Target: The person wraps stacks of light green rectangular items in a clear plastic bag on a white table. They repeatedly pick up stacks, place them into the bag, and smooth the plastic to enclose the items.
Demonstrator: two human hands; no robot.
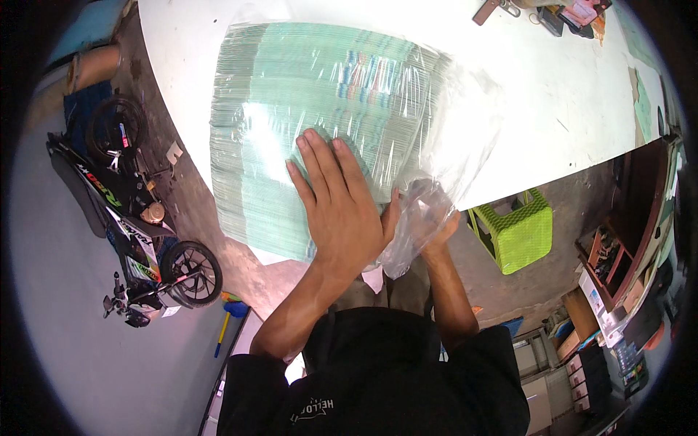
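Observation:
A large block of stacked pale-green printed sheets or packets (291, 80) lies on the white table, inside a clear plastic bag (469, 134). My left hand (336, 207) rests flat on top of the wrapped block, fingers stretched out toward its middle. At the block's near right corner, my right hand (432, 221) is closed on the loose, crumpled end of the bag. Film partly covers the right hand's fingers. The bag's slack part spreads out to the right of the block and hangs over the table's near edge.
Small items, including a phone-like brown object (485, 11), lie at the table's (552, 109) far right. A green plastic stool (520, 229) stands beyond the near edge on the right. To the left are a small motorbike (120, 207) and a blue-and-yellow broom (229, 320).

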